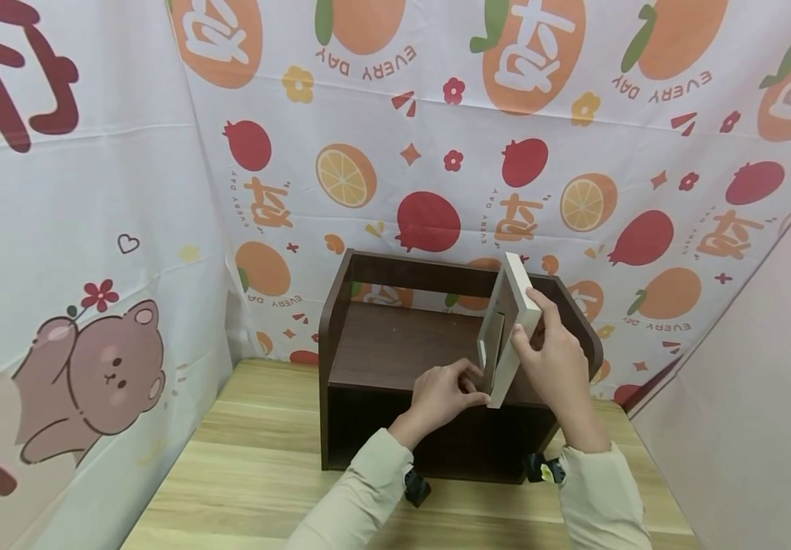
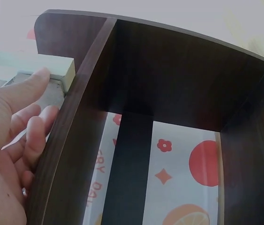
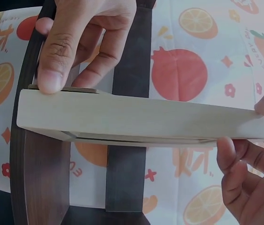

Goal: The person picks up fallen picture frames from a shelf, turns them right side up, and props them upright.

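Both hands hold a white picture frame (image 1: 512,359) on its edge over the right part of a dark brown desk shelf (image 1: 402,344). My left hand (image 1: 439,393) pinches the frame's lower near corner, thumb on the edge. In the left wrist view, that corner of the frame (image 2: 59,65) is beside the shelf board's front edge, and a grey back piece (image 2: 52,93) shows under the thumb. Higher up, my right hand (image 1: 560,359) grips the frame's opposite end between thumb and fingers. The right wrist view shows the frame's pale side (image 3: 136,115) stretching between both hands.
The shelf stands on a light wood-grain table (image 1: 257,428); its open lower compartment (image 1: 367,428) faces me. Raised side panels (image 1: 335,328) and a back rail (image 1: 416,273) border its upper board. Printed cloth (image 1: 381,114) hangs close behind, and more cloth at the left.
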Tool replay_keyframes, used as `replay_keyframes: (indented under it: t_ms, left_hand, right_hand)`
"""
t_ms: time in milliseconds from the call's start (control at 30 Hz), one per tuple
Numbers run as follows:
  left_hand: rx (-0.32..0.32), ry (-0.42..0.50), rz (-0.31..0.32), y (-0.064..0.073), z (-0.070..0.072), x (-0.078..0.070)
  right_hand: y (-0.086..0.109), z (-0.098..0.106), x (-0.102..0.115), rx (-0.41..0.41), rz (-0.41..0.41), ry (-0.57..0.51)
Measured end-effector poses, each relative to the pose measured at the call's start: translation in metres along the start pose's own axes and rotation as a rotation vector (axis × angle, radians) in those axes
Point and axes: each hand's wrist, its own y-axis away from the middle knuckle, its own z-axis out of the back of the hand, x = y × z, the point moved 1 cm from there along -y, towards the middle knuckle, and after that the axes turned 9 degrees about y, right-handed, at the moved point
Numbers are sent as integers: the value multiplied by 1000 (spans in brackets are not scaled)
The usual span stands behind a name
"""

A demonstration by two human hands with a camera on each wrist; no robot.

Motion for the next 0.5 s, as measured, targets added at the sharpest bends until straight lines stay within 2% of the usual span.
replay_keyframes:
  t_ms: [333, 500]
  left_hand:
    - [3, -30, 4, -2, -1, 3]
    - [34, 17, 5, -3, 2, 4]
  right_hand:
    - [-3, -3, 1, 28, -1, 4]
    - [-3, -3, 0, 17, 0, 0]
